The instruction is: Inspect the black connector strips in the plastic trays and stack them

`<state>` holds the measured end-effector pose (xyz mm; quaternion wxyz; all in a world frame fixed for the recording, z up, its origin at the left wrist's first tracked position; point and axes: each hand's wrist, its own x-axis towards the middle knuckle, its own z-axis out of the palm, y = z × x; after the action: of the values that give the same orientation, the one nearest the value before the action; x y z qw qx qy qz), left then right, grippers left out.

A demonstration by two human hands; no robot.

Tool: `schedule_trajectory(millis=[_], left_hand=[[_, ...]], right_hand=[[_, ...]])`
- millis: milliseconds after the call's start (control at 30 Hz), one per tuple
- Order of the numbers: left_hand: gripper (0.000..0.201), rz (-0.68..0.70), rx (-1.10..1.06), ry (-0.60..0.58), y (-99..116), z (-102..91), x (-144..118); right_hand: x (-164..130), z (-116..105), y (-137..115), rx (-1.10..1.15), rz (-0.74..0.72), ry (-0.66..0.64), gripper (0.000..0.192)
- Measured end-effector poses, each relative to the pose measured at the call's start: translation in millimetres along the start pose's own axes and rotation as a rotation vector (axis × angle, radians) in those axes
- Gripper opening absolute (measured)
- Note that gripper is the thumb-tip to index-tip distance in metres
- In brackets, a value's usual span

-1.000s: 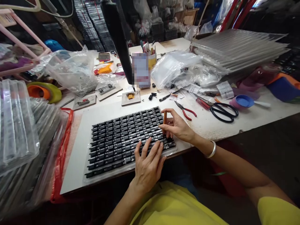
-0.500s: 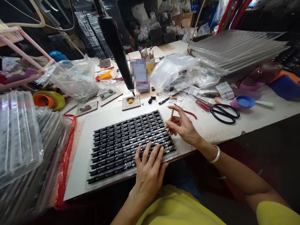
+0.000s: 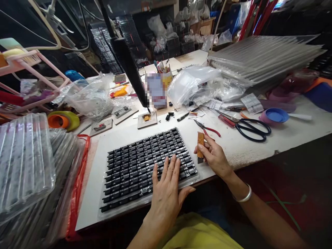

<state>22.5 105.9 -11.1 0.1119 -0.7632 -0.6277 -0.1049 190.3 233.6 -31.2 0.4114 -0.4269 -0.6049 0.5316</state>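
My left hand (image 3: 166, 188) lies with fingers spread over the front right part of a tray of black circuit modules (image 3: 140, 162). These sit in close rows on a clear plastic tray (image 3: 102, 209), and my fingers hide some of them. To the right of the tray, my right hand (image 3: 214, 155) pinches an amber flat strip (image 3: 200, 143). It looks like a flexible circuit, has a dark lower end, and is held upright just above the table. Red-handled pliers (image 3: 207, 128) lie just beyond that hand.
Black-handled scissors (image 3: 252, 129) and a blue-topped pink cup (image 3: 275, 116) lie to the right. Behind the tray are small fixture boards (image 3: 147, 120) and a black pole (image 3: 131, 65). Clear trays (image 3: 26, 166) are stacked at left; plastic bags (image 3: 194, 83) and more trays (image 3: 264, 57) stand behind.
My right hand has turned, so the amber strip now shows its broad face, and it sits slightly farther from the tray. My left thumb has spread outward. The whole view has shifted slightly.
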Motion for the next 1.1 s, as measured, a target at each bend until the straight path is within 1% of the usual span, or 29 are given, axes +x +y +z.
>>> schedule_trajectory(millis=[67, 133, 300, 400, 500, 567, 633, 700, 767, 833, 933, 1000, 1100], left_hand=[[0.065, -0.046, 0.022, 0.002, -13.3, -3.1, -6.9], [0.064, -0.121, 0.042, 0.011, -32.4, -5.1, -19.2], [0.063, -0.391, 0.073, 0.027, -93.1, -5.8, -69.1], [0.062, -0.547, 0.067, -0.002, -125.8, -8.0, -99.9], [0.065, -0.631, 0.009, 0.020, -144.2, -11.0, -121.7], [0.066, -0.641, -0.045, 0.055, -147.3, -11.3, -131.2], [0.066, -0.635, -0.085, 0.070, -145.7, -9.6, -138.1], [0.067, -0.619, -0.106, 0.065, -142.5, -6.7, -143.2], [0.067, -0.599, -0.120, 0.038, -139.4, -3.8, -146.8], [0.069, -0.580, -0.119, 0.017, -136.6, -2.0, -148.4], [0.071, -0.561, -0.104, 0.020, -132.4, -1.7, -147.9], [0.072, -0.549, -0.100, 0.029, -129.9, -2.5, -146.9], [0.075, -0.530, -0.095, 0.014, -127.6, -3.7, -146.1]], right_hand=[[-0.1, -0.2, -2.4, -0.069, 0.001, -0.014, 0.044], [-2.4, 0.5, -7.2, -0.159, 0.000, -0.042, 0.042], [-18.4, 6.3, -21.5, -0.380, -0.084, -0.102, 0.043], [-24.2, 7.1, -23.5, -0.433, -0.118, -0.113, 0.041], [-20.9, 4.6, -18.6, -0.415, -0.067, -0.103, 0.043], [-15.7, 3.8, -13.4, -0.379, -0.035, -0.090, 0.044], [-10.9, 5.4, -8.3, -0.349, -0.029, -0.073, 0.043], [-8.2, 9.3, -4.1, -0.327, -0.028, -0.037, 0.042], [-8.5, 14.0, -1.0, -0.300, -0.024, 0.032, 0.043], [-11.4, 17.9, 0.7, -0.243, -0.021, 0.100, 0.049], [-17.2, 21.0, 0.9, -0.129, -0.049, 0.146, 0.063], [-20.0, 21.9, 0.3, -0.074, -0.071, 0.157, 0.064], [-21.6, 22.9, -0.1, -0.026, -0.080, 0.188, 0.061]])
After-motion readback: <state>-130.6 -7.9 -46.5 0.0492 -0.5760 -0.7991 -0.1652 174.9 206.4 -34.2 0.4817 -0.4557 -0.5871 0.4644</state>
